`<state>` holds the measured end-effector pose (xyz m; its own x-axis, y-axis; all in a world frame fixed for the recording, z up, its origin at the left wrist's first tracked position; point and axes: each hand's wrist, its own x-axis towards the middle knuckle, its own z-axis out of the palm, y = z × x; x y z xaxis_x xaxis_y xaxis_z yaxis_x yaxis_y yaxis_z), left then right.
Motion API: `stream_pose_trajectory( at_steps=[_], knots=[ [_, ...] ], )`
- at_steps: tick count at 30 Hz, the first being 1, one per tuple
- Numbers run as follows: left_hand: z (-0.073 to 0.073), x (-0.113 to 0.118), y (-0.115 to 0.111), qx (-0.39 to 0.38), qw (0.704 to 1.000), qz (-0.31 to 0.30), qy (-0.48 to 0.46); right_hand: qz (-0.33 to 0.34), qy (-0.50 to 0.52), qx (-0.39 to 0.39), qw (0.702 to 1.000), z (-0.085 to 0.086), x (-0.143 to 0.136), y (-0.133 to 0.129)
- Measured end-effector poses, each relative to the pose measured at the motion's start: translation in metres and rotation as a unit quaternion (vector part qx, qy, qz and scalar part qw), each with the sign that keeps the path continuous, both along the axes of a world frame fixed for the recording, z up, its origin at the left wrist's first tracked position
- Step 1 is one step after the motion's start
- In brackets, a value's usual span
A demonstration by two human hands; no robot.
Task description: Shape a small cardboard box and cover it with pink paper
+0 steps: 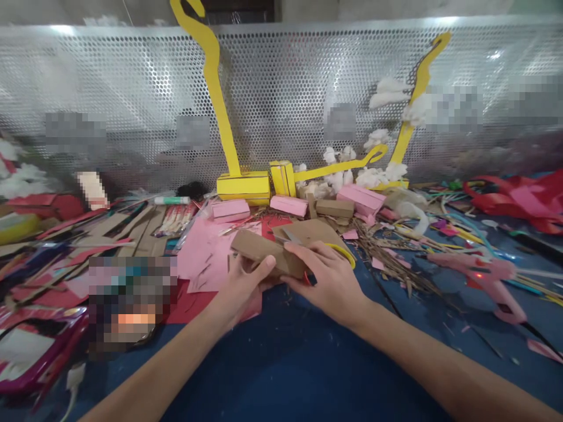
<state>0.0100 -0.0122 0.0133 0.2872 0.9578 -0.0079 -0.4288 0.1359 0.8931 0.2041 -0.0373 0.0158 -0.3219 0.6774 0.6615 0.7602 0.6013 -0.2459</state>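
Observation:
A small brown cardboard box [253, 246] is held tilted above the table, in the middle of the view. My left hand [248, 278] grips it from the near left, with the thumb on its side. The fingers of my right hand [328, 281] are closed on the box's right end. Just behind that hand are scissors [345, 253] with a yellow handle and a grey blade. Whether the scissors rest in the hand or lie on the brown cardboard sheet [323, 230] I cannot tell. Something small and red shows under my right fingers.
A pink glue gun [484, 272] with a lit red light lies at right. Yellow hooked paper shapes [220, 111] and pink boxes [288, 205] stand along a perforated metal panel [285, 70]. Dry twigs [396, 258], pink paper [206, 258] and scraps cover the blue table [264, 369].

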Motion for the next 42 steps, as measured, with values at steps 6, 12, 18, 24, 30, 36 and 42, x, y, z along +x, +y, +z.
stream_pose_trajectory(
  at_steps=[6,12,18,24,30,36,42],
  knots=[
    [0.002,-0.002,0.001,0.036,0.999,-0.019,-0.035,-0.021,0.026,-0.119,0.992,0.010,0.031,0.010],
    [-0.004,-0.005,0.003,0.045,0.999,-0.004,-0.023,-0.045,-0.078,-0.223,0.971,-0.003,0.064,0.020],
    [-0.012,-0.006,0.007,0.075,0.997,-0.014,-0.018,-0.107,-0.109,-0.234,0.960,-0.014,0.059,0.026],
    [-0.016,-0.010,0.011,0.099,0.995,-0.012,-0.006,-0.171,-0.065,-0.212,0.960,-0.007,0.075,0.027],
    [-0.012,-0.007,0.010,0.062,0.998,0.017,-0.015,-0.218,0.115,-0.055,0.968,0.012,0.086,0.038],
    [0.000,-0.011,0.008,-0.109,0.992,-0.046,-0.048,-0.114,0.081,-0.103,0.985,0.011,0.064,0.026],
    [0.008,-0.023,0.013,-0.101,0.985,-0.132,-0.047,-0.113,0.088,-0.103,0.984,0.010,0.054,0.016]
  ],
)
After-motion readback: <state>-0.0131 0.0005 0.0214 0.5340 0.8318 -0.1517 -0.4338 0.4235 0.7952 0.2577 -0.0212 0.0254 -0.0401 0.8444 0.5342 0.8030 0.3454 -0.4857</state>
